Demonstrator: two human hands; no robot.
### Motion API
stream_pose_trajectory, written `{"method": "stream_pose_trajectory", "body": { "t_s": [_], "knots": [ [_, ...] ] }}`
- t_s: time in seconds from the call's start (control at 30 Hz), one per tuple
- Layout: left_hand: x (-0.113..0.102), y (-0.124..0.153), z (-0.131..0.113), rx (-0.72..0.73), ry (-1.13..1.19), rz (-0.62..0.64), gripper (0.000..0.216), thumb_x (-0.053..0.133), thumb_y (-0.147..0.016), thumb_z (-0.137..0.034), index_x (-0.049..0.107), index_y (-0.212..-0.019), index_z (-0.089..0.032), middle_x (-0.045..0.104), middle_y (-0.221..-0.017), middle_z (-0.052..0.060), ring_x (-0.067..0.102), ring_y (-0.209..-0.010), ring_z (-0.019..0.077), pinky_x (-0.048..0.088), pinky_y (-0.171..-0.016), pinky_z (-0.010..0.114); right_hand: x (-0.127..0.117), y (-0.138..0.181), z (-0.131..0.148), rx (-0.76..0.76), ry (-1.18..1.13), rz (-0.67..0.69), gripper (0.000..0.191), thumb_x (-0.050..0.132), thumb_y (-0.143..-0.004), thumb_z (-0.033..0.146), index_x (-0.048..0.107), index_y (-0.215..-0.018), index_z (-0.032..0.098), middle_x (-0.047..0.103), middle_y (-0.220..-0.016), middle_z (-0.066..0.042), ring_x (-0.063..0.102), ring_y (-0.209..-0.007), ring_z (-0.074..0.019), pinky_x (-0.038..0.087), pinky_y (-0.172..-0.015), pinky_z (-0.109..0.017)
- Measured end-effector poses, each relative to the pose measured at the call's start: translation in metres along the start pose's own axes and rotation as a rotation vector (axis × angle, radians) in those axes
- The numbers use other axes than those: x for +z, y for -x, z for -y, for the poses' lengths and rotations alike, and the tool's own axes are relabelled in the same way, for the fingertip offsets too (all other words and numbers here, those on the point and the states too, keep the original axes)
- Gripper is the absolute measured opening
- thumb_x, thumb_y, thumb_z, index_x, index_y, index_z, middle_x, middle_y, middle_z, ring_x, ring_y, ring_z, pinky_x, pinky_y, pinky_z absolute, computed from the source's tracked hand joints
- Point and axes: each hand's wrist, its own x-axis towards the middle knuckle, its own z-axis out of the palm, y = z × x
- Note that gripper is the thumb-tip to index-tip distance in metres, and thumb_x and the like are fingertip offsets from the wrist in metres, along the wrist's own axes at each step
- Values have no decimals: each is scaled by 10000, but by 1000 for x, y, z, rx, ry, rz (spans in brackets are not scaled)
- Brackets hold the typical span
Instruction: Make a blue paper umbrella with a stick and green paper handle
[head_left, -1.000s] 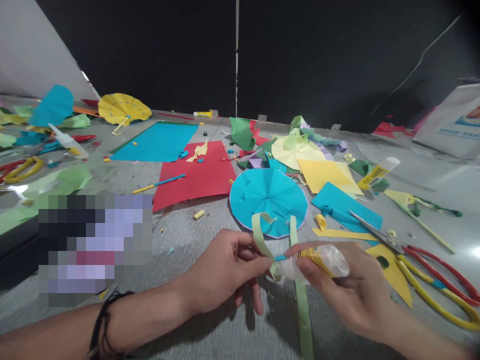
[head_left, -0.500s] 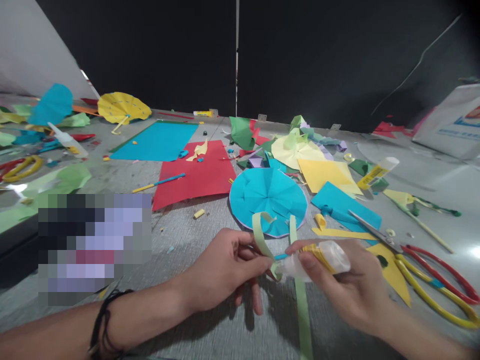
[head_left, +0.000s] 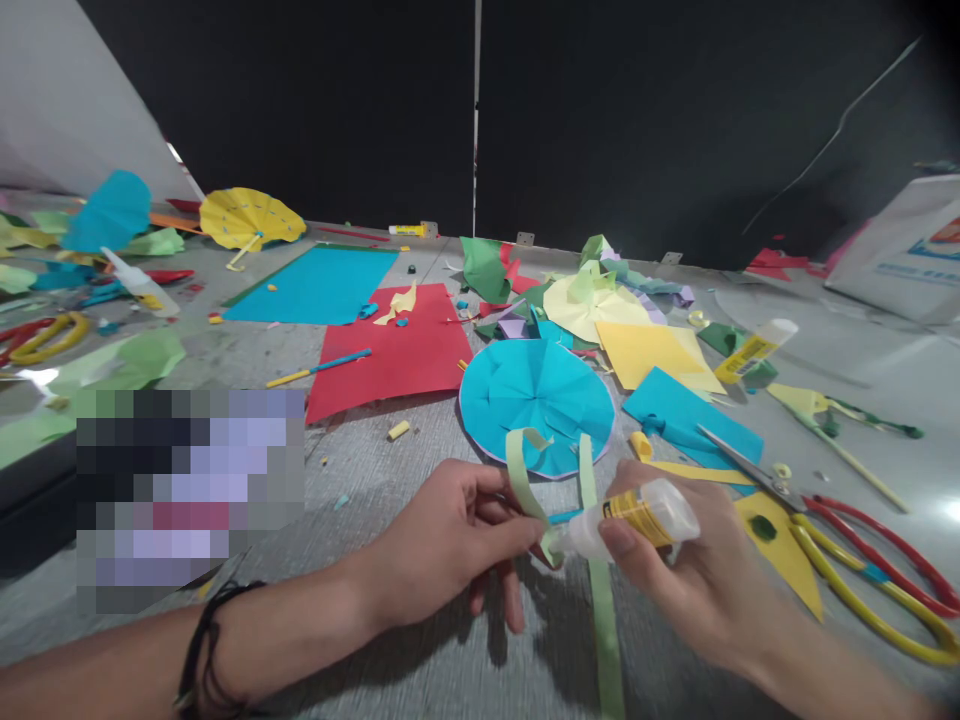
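My left hand (head_left: 450, 535) pinches a curled light green paper strip (head_left: 519, 475) between thumb and fingers. My right hand (head_left: 697, 560) is closed around a clear glue bottle (head_left: 664, 508) with a yellow label, tilted so its nozzle meets the strip at my left fingertips. Behind the nozzle shows a thin blue paper roll (head_left: 566, 517), its ends hidden. Another length of light green strip (head_left: 606, 640) runs beneath the bottle toward me; whether it joins the curled one, I cannot tell. Just beyond my hands lies a pleated blue paper disc (head_left: 536, 390).
Scissors (head_left: 795, 500) with red and yellow handles lie right of my right hand, near a glue stick (head_left: 756, 350). Red paper (head_left: 397, 350) and blue paper (head_left: 315, 285) lie farther left. Paper scraps (head_left: 517, 310) sit at the back, before a dark panel (head_left: 300, 110).
My right index finger has drawn back from beside the nozzle, so more of the bottle and label shows. My left hand holds the strip in almost the same place.
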Motion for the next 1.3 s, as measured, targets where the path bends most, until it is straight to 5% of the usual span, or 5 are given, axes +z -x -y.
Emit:
{"method": "stream_pose_trajectory", "body": {
  "t_s": [0.67, 1.3],
  "knots": [
    [-2, 0, 5, -17, -6, 27, 141, 673, -954, -297, 674, -938, -157, 618, -609, -59, 718, -497, 108, 389, -365, 108, 1, 7, 0, -14, 23, 70, 393, 547, -1019, 255, 454, -639, 224, 426, -538, 63, 403, -439, -96, 322, -434, -249],
    [-3, -1, 5, 5, 11, 43, 153, 673, -952, -300, 653, -904, -156, 632, -603, -56, 727, -501, 119, 426, -373, 112, -1, 14, -1, -119, 104, -58, 386, 580, -1007, 230, 521, -627, 266, 484, -502, 37, 456, -386, -145, 409, -415, -306]
  ]
}}
